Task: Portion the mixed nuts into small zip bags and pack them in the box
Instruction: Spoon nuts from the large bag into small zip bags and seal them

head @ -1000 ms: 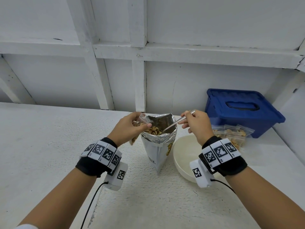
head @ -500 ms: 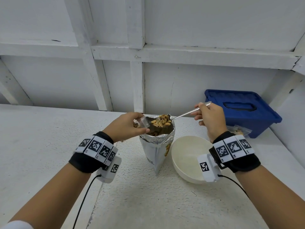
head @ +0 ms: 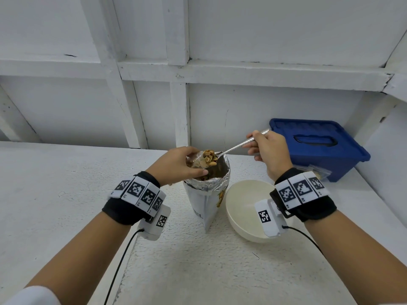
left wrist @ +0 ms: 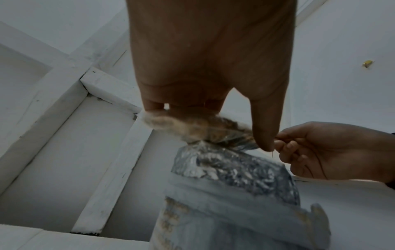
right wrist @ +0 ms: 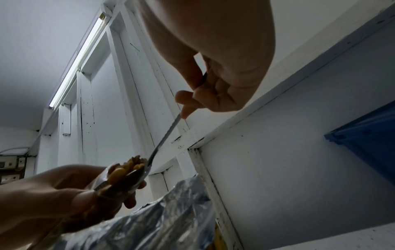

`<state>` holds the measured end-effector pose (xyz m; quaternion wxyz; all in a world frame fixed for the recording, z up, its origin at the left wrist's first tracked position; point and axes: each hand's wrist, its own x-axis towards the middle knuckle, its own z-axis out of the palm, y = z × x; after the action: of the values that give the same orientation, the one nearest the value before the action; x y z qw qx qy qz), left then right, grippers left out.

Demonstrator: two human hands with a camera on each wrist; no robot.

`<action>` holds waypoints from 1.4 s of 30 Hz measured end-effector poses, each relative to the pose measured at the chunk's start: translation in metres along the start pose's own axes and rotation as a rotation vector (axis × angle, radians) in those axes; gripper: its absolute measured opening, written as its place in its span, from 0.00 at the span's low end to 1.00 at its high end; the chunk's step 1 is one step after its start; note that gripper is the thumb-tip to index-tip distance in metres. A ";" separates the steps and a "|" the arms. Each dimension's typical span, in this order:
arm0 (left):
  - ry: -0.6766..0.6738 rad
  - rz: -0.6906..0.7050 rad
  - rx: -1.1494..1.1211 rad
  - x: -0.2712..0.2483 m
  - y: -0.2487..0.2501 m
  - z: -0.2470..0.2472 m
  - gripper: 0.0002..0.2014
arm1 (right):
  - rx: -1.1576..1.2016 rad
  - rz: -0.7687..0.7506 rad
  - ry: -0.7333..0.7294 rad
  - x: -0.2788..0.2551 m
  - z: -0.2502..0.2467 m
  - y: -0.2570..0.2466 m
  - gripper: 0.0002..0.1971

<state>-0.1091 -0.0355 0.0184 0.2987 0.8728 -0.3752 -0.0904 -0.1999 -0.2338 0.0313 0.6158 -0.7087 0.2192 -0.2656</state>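
Fingers (right wrist: pixel 188 96) of the right hand (head: pixel 272 154) pinch the handle of a slim metal spoon (head: pixel 239 146) heaped with tan mixed nuts (head: pixel 208 155), its bowl tipped at the mouth of a small clear zip bag (head: pixel 196 162). Left hand (head: pixel 176 166) curls round that bag — just above the open silver foil nut pouch (head: pixel 208 190) standing on the white table (head: pixel 66 194). Right of the pouch sits a round cream bowl (head: pixel 244 208); behind it, the closed blue plastic box (head: pixel 317 148) with filled zip bags (head: pixel 317 172) against its front.

No word, brand or number can be read. The foil nut bag (head: pixel 203 201) carries dark print low on its white front, too small and blurred to make out. The wrist bands (head: pixel 141 192) bear square black-and-white coded markers with tiny characters beneath them, also illegible.
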 end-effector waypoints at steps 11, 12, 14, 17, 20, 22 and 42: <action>0.100 -0.035 -0.133 0.000 -0.003 0.005 0.28 | -0.166 -0.242 -0.046 0.001 0.012 -0.021 0.11; 0.114 -0.041 -0.158 0.000 -0.004 0.005 0.27 | -0.191 -0.295 -0.042 0.001 0.013 -0.025 0.10; 0.135 -0.051 -0.217 0.001 -0.007 0.006 0.25 | -0.239 -0.405 -0.036 0.000 0.015 -0.032 0.09; 0.159 -0.052 -0.297 0.000 -0.011 0.006 0.22 | -0.261 -0.515 -0.027 -0.001 0.016 -0.040 0.08; 0.168 -0.047 -0.341 -0.001 -0.013 0.006 0.19 | -0.246 -0.559 -0.005 -0.001 0.015 -0.044 0.08; 0.171 -0.035 -0.361 -0.001 -0.014 0.005 0.17 | -0.227 -0.580 0.019 -0.001 0.015 -0.044 0.08; 0.220 0.056 -0.435 -0.005 -0.019 0.006 0.06 | -0.223 -0.685 -0.202 -0.020 0.031 -0.040 0.08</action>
<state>-0.1037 -0.0246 0.0023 0.5210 0.7819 -0.3363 -0.0649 -0.1960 -0.1916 0.0657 0.4287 -0.8263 -0.0651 -0.3594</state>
